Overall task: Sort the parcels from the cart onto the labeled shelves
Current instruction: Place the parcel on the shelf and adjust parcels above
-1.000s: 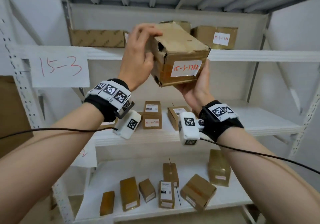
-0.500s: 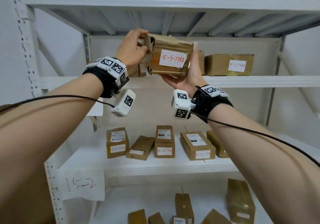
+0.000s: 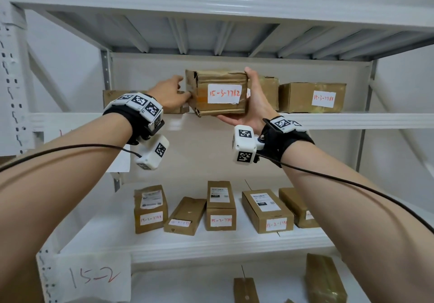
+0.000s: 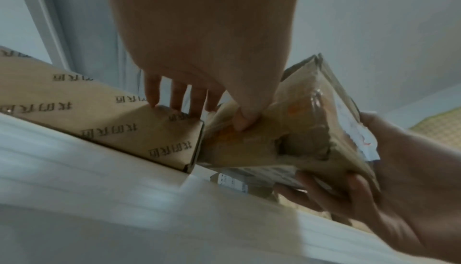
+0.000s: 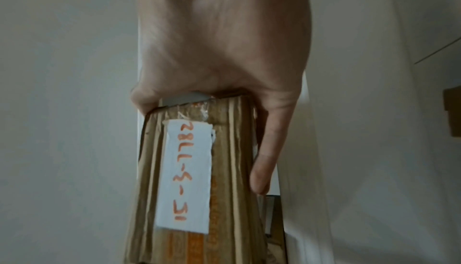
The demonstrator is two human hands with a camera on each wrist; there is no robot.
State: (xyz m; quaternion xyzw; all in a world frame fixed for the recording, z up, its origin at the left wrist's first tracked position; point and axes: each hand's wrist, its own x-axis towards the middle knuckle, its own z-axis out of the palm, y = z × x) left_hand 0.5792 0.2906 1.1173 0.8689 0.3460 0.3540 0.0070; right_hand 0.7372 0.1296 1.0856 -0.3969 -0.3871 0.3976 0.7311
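A worn brown parcel (image 3: 218,79) with a white label reading 15-3-7782 is held level at the front edge of the upper shelf (image 3: 328,121). My right hand (image 3: 253,105) grips it, thumb up its right side and fingers curled underneath. In the right wrist view the thumb (image 5: 264,160) lies along the parcel (image 5: 187,169). My left hand (image 3: 171,94) is at the parcel's left end. The left wrist view shows its straight fingers (image 4: 177,98) on the top edge of a printed box (image 4: 112,118) and its thumb pressing the parcel (image 4: 286,130).
On the upper shelf, a box labeled 15-3-7781 (image 3: 312,97) stands to the right and another box (image 3: 267,91) just behind my right hand. The shelf below holds several small parcels (image 3: 220,206) and carries a 15-2 sign (image 3: 94,277). A perforated upright (image 3: 11,68) stands at the left.
Both hands carried the parcel forward to the upper shelf's edge. My left hand slid from the parcel's top corner to its left end, fingers now stretched onto the neighbouring box.
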